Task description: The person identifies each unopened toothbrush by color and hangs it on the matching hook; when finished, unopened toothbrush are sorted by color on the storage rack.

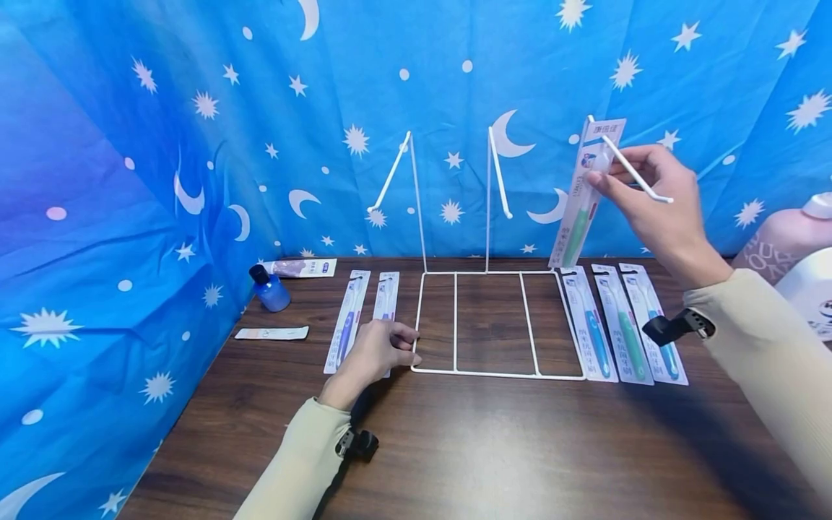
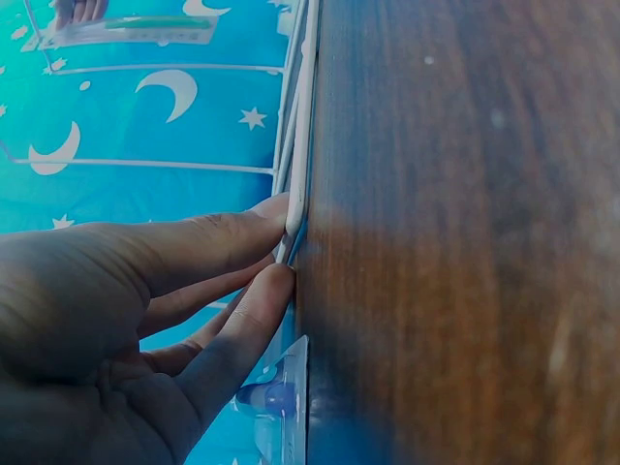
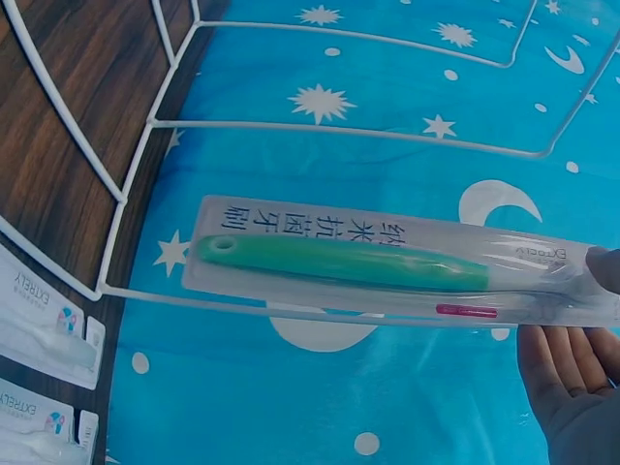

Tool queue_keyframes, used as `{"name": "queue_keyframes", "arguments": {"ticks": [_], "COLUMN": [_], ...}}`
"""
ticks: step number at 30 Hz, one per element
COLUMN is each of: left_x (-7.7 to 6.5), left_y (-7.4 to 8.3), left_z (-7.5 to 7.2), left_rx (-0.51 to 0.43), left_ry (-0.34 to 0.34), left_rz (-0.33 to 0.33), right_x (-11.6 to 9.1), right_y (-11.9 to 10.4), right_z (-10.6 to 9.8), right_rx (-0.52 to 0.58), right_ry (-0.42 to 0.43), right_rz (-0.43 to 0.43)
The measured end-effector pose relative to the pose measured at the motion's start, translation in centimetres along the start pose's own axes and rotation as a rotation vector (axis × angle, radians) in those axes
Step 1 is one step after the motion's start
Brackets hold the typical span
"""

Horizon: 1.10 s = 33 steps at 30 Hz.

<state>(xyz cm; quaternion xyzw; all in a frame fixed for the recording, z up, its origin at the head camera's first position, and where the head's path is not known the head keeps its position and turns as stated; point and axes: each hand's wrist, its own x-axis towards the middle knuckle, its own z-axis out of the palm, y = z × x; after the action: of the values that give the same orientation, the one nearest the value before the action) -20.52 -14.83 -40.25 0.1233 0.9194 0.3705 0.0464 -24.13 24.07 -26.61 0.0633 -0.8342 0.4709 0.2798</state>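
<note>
My right hand (image 1: 669,206) pinches a packaged green toothbrush (image 1: 575,235) by the upper part of its card, between thumb and fingers. It is raised upright at the right-hand hook (image 1: 627,165) of a white wire rack (image 1: 494,373), whose arm sticks out in front of the card near its top. In the right wrist view the green handle (image 3: 339,262) shows through clear plastic. My left hand (image 1: 372,352) pinches the rack's front left corner at the tabletop, thumb and finger on the wire (image 2: 298,194). The other two hooks (image 1: 390,173) carry nothing.
Several packaged toothbrushes (image 1: 624,325) lie right of the rack, and two (image 1: 347,325) lie left, one partly behind my left hand. Farther left are a blue bottle (image 1: 271,290), a tube (image 1: 302,268) and a thin sachet (image 1: 271,333). Large bottles (image 1: 780,238) stand at the right edge.
</note>
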Motion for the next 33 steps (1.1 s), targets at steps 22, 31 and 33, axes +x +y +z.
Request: {"name": "queue_keyframes", "arguments": {"ticks": [22, 31, 33], "left_x": [-0.1, -0.1, 0.0], "left_y": [-0.1, -0.1, -0.1], "left_z": [0.1, 0.1, 0.1], "left_rx": [-0.013, -0.016, -0.017], "left_ry": [-0.014, -0.011, -0.009], "left_rz": [0.0, 0.005, 0.008], "right_x": [-1.4, -1.9, -2.0], "right_y": [5.3, 9.4, 10.4], "right_z": [-2.5, -3.7, -3.8], "right_rx": [-0.085, -0.1, -0.122], "right_ry": [-0.156, -0.181, -0.191], "right_rz": [0.112, 0.225, 0.252]}}
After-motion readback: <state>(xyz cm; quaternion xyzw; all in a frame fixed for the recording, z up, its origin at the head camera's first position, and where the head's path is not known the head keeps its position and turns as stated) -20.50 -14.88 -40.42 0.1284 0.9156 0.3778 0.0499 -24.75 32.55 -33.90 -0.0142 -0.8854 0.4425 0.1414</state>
